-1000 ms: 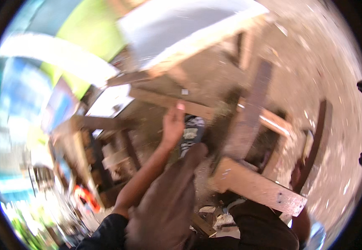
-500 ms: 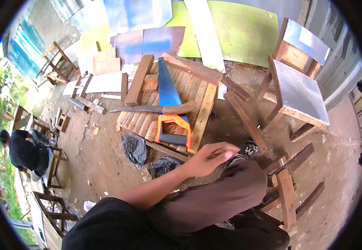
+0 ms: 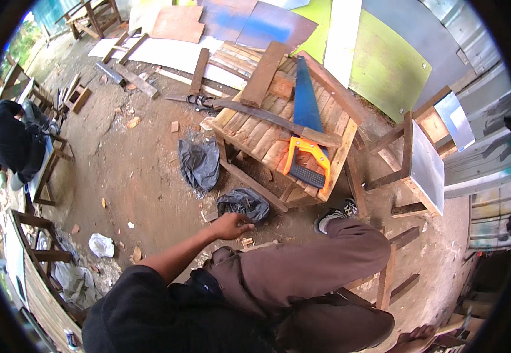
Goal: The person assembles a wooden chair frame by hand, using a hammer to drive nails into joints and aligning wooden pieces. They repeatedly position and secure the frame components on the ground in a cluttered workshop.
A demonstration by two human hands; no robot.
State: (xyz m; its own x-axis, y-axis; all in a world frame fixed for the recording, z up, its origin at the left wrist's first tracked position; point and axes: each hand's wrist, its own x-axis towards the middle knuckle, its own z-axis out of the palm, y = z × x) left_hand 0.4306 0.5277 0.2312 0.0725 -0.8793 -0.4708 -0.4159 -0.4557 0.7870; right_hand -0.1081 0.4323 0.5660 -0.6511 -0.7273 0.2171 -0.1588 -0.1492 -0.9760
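Above the near edge of a crumpled black plastic bag [image 3: 245, 203], my left hand [image 3: 233, 226] reaches forward with fingers loosely bent and nothing visible in them. My right hand [image 3: 414, 340] is at the lower right edge, partly cut off, its fingers closed around what looks like a light wooden stick [image 3: 450, 327]. A slatted wooden bench [image 3: 255, 138] stands ahead. On it lie a handsaw [image 3: 307, 103] with an orange and black handle, and a machete [image 3: 261, 113] with a wooden handle, crossing the saw. A wooden block [image 3: 282, 85] and a plank [image 3: 264, 73] rest behind them.
A second black bag [image 3: 199, 162] lies left of the bench. A wooden chair with a pale seat [image 3: 426, 162] stands to the right. Wooden pieces [image 3: 387, 276] are beside my knee. Coloured sheets [image 3: 385, 67] lie at the back. Another person [image 3: 14, 138] sits far left.
My left hand has moved left and back from near my shoe to the black bag. The view has turned, and my right hand now shows at the lower right.
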